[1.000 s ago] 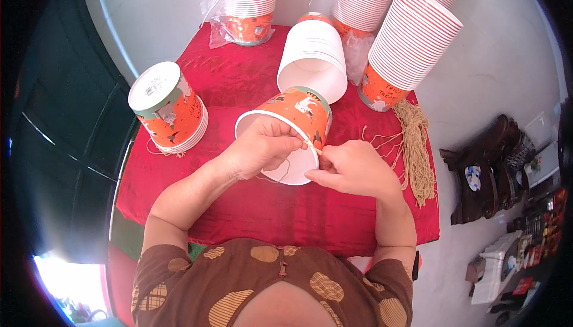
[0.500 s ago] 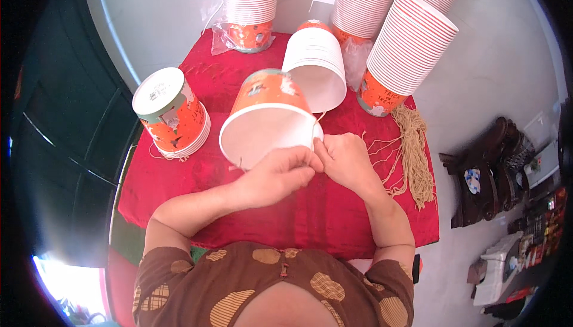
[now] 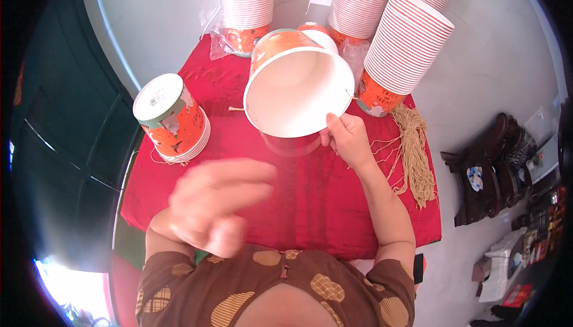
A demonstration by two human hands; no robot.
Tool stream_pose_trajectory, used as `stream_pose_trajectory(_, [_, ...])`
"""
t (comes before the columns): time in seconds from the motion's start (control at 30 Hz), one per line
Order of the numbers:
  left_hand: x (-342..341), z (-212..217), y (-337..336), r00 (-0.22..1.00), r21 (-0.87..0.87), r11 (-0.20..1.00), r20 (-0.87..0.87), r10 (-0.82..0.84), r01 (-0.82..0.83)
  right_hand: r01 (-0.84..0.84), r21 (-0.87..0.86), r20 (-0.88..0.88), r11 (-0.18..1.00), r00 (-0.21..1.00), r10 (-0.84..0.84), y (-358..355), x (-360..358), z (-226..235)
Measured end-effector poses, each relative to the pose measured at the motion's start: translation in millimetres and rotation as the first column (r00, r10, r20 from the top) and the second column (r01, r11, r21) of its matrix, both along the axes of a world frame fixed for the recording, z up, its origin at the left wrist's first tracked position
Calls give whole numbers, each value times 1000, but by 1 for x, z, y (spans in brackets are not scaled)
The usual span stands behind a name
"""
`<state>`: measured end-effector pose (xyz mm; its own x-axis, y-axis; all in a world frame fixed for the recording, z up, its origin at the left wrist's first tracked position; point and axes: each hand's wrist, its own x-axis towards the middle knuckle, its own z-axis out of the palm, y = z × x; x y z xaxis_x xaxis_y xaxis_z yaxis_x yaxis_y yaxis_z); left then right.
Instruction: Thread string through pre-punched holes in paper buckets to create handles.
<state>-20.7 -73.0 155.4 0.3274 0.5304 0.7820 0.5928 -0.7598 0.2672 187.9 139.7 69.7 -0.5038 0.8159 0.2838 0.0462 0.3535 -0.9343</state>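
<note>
My right hand (image 3: 348, 138) grips the lower right rim of an orange-printed paper bucket (image 3: 301, 91), thumb over the edge. The bucket hangs tilted above the table, its white inside facing me. A short knotted string (image 3: 237, 108) pokes out of its left side, and another bit of string shows at the right side near the rim. My left hand (image 3: 224, 201), blurred by motion, is nearer my body, its fingers stretched out and thumb apart, with nothing seen in it. To the left, several nested buckets (image 3: 188, 121) stand upside down, string trailing at their rims.
A red cloth (image 3: 286, 190) covers the table. At the back stand tall bucket stacks, one (image 3: 248, 5) in clear plastic and another (image 3: 409, 40) at the right. A bundle of tan strings (image 3: 416, 160) lies on the right edge. Behind the held bucket, a white bucket (image 3: 322, 37) is mostly hidden.
The bucket has risen, moved away to the right and turned its opening toward me. My left hand has let go of the rim area and swung back toward my body; my right hand keeps hold.
</note>
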Motion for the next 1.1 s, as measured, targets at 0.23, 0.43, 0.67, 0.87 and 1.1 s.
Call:
stream_pose_trajectory(0.23, [-22,-10,77,554,-89,976,811,188,-201,-85,-186,-158,979,986,55,-1,-1,4])
stream_pose_trajectory(0.43, [-29,-32,103,311,-423,744,903,298,517,-186,-122,-158,975,973,166,-5,-1,0])
stream_pose_trajectory(0.67, [-9,-33,108,135,-390,680,908,397,621,-191,-57,-45,980,981,188,-9,-5,-6])
stream_pose_trajectory(0.87, [-15,-44,113,43,-271,653,938,343,707,-183,-105,19,978,982,186,-8,-10,-14])
stream_pose_trajectory(1.1, [-11,-53,116,103,-217,710,974,201,670,-180,-188,-15,965,983,181,1,-15,-25])
